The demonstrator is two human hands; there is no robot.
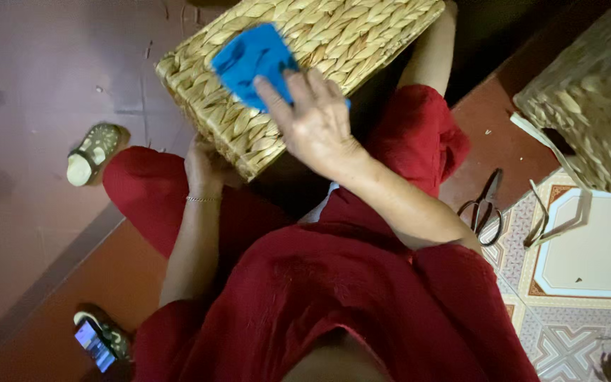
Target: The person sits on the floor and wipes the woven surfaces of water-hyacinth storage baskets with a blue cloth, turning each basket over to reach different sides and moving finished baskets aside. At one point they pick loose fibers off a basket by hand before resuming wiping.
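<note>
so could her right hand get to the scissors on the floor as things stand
Probably yes. The right hand presses a blue cloth onto the woven basket; the scissors lie on the floor beside her right elbow, with nothing between them.

A straw-coloured woven basket point(319, 64) lies tilted across the lap at twelve o'clock, its flat plaited side up, with a crumpled bright blue cloth point(252, 60) pressed flat upon it.
</note>
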